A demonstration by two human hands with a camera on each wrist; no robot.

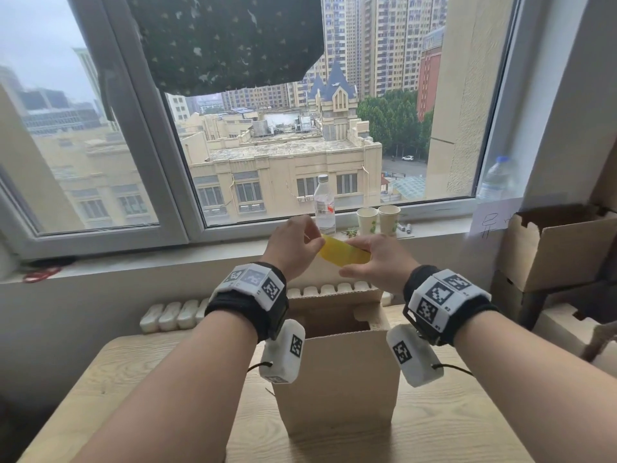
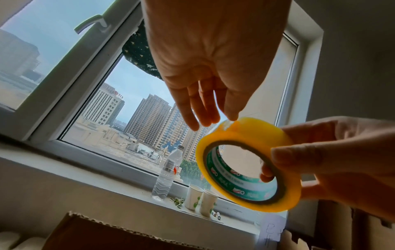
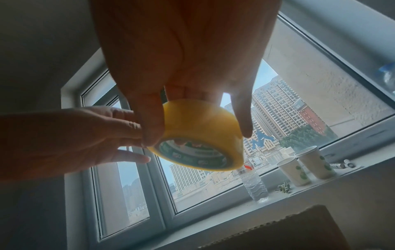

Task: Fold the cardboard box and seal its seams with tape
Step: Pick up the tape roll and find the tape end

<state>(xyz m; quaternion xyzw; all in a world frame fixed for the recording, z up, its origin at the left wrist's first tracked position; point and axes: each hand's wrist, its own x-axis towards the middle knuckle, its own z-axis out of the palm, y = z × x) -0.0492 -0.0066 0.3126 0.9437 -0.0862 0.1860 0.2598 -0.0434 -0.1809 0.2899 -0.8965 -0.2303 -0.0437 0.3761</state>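
Note:
A plain cardboard box (image 1: 337, 379) stands upright on the wooden table (image 1: 133, 379), its top flaps open; its corrugated edge (image 2: 107, 236) shows low in both wrist views. Above it I hold a yellow tape roll (image 1: 344, 253) in the air in front of the window. My right hand (image 1: 370, 255) grips the roll (image 2: 252, 132), thumb on its side face and fingers through the core. My left hand (image 1: 300, 242) reaches in from the left with fairly straight fingers (image 2: 232, 108), one fingertip touching the roll's outer face near its top edge.
On the windowsill behind stand a water bottle (image 1: 324, 205) and two paper cups (image 1: 367, 220). Another open cardboard box (image 1: 561, 245) sits at the right. A white radiator (image 1: 173, 315) runs behind the table. Something red (image 1: 41, 274) lies on the sill's left end.

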